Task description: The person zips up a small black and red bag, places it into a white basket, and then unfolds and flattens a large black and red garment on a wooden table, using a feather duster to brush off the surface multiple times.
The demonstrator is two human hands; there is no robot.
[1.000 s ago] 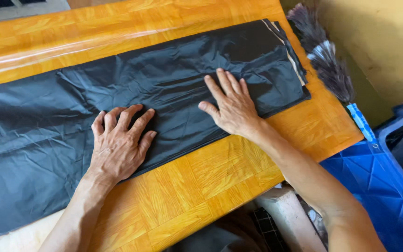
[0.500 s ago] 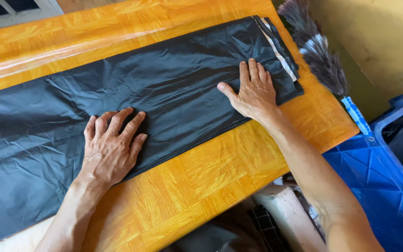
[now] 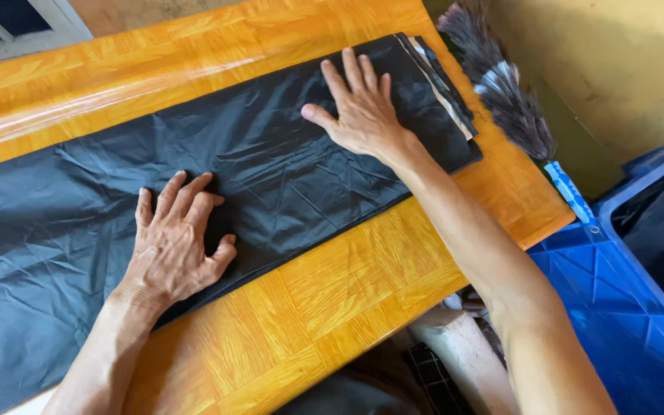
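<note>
Surface: orange wood-grain table (image 3: 332,307)
Left hand (image 3: 174,246): flat, fingers spread on long black plastic sheet (image 3: 270,177)
Right hand (image 3: 359,111): flat, gripping nothing, near its folded end

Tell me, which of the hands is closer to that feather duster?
Right. The right hand presses the black plastic sheet just beside the feather duster; the left hand lies farther down the sheet.

the black plastic sheet (image 3: 286,169) runs off the left edge, so its far end is unseen. both hands cover patches of it. the feather duster (image 3: 501,92) is cut off at the top, the blue crate (image 3: 616,307) at the right.
</note>
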